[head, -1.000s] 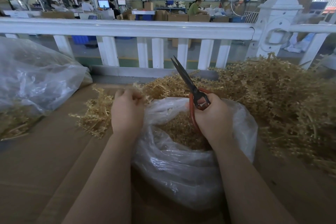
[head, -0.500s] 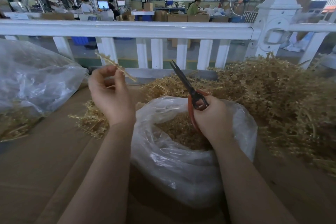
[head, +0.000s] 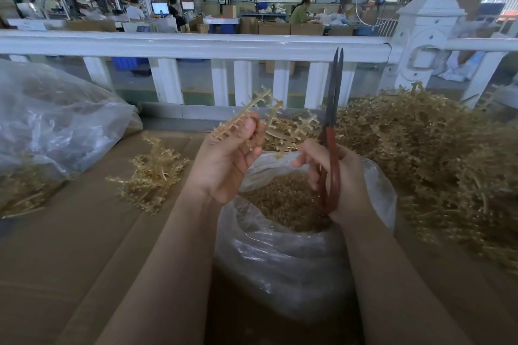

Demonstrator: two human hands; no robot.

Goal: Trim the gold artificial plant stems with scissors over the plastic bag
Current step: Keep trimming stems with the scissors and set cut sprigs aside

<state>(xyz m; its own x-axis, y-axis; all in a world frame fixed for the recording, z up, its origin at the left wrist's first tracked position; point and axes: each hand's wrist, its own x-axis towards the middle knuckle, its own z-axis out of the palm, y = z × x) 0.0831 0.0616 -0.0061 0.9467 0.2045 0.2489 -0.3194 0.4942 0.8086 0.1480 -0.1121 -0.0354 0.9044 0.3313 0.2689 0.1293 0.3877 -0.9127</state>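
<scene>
Cardboard-covered bench (head: 70,246), white railing (head: 196,46), workshop bkgd, left hand (head: 227,165) pinching gold stem (head: 252,112), right hand (head: 336,176) gripping scissors (head: 333,126)

two bare forearms reach in from the bottom edge. no sleeves, gloves, rings or watches show on the left hand (head: 224,165) or right hand (head: 340,179).
</scene>
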